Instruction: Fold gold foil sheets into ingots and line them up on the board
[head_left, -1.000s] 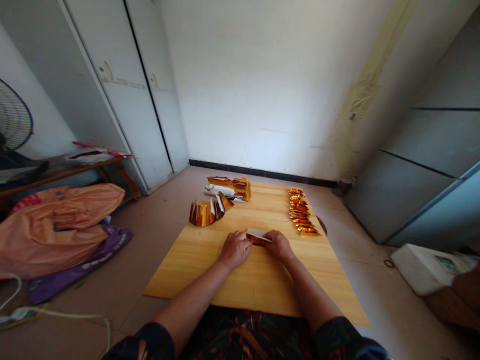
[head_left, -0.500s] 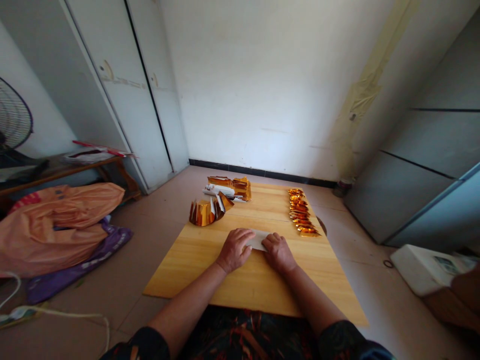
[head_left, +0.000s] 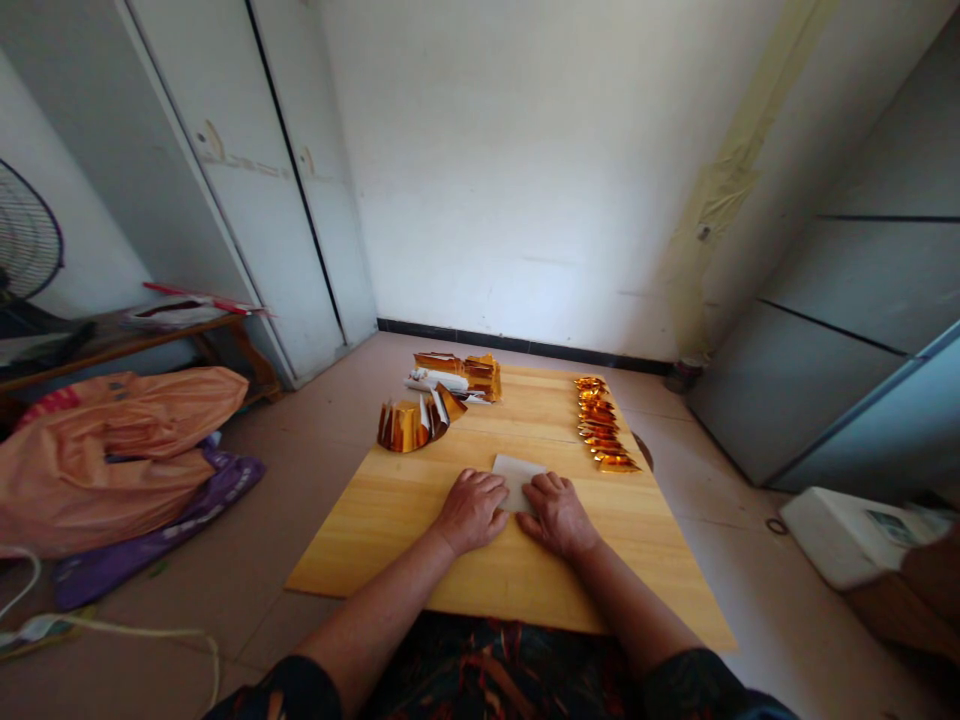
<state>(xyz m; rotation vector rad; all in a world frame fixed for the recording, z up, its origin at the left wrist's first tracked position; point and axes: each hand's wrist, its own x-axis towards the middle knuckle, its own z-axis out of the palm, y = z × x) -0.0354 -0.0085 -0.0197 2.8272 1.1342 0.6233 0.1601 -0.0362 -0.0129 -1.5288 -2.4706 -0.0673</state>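
A small pale sheet of paper (head_left: 519,468) lies on the wooden table in front of me, its far part showing between my hands. My left hand (head_left: 474,508) grips its left near side, fingers bent over the paper and thumb by the edge. At the right near side, my right hand (head_left: 556,510) has its fingers curled on the same sheet. Both hands hide the paper's near corners. Further off to the left stands a curved fan of gold foil sheets (head_left: 405,428). On the right lies a row of folded gold foil pieces (head_left: 600,430).
More gold foil sheets (head_left: 484,375) with a white roll-like bundle (head_left: 439,380) sit at the table's far left. The wooden table (head_left: 360,540) ends close to my lap. Orange and purple bags (head_left: 150,430) lie left; a white box (head_left: 847,540) is on the floor right.
Both hands have come slightly nearer to me along the paper's sides. More of the sheet's far part shows now. The foil pieces have stayed put.
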